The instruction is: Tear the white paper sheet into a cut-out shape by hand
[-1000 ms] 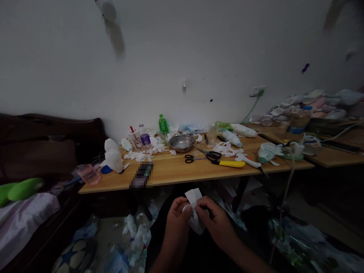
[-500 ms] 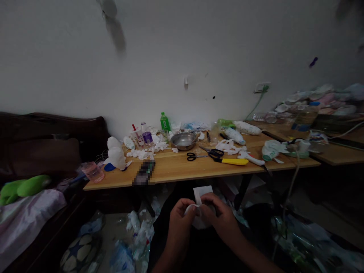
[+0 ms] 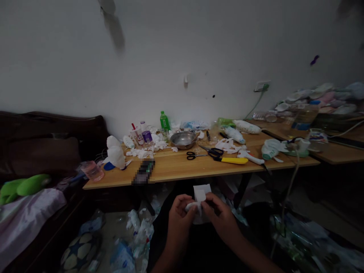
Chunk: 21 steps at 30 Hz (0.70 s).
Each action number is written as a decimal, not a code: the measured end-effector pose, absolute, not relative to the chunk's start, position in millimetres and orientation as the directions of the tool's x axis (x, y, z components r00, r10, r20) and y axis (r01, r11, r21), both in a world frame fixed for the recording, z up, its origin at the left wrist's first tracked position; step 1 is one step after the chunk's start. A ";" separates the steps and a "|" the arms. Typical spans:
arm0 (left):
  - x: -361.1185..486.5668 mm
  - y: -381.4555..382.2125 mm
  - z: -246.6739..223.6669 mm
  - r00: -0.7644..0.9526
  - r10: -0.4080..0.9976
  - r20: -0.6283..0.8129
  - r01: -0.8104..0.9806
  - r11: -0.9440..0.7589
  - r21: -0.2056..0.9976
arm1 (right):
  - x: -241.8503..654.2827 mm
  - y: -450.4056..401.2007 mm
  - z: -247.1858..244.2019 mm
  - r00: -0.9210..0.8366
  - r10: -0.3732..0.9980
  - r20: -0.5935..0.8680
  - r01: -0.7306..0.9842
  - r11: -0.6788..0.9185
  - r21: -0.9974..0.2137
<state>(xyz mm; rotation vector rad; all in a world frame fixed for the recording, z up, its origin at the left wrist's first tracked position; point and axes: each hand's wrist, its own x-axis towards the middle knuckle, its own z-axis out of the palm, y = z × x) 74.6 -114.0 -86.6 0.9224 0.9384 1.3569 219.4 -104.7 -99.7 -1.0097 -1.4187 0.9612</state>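
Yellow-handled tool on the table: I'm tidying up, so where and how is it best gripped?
Probably around the middle of its yellow handle, from the near edge of the table: the handle lies lengthwise along that side, while scissors crowd its dark end.

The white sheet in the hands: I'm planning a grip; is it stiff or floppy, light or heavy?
The white sheet is probably floppy, as it bends between the left hand and right hand. Likely light: a pinch seems enough to hold it. It looks thin, so could tear.
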 end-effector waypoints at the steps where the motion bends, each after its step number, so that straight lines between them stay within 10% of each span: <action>1: 74.8 -114.2 -84.7 -0.010 1.000 -0.010 -0.344 0.006 0.939 | 220.0 -104.9 -100.5 -0.034 0.952 0.303 0.061 0.304 -0.951; 17: 76.0 -129.9 -65.0 -0.244 0.951 0.189 0.119 -0.164 0.979 | 222.7 -98.4 -98.8 0.073 0.976 0.207 0.087 0.200 -0.976; 21: 83.5 -141.2 -59.6 0.054 0.990 -0.134 -0.107 0.139 0.985 | 220.6 -94.3 -100.7 0.131 0.978 0.161 0.058 0.154 -0.986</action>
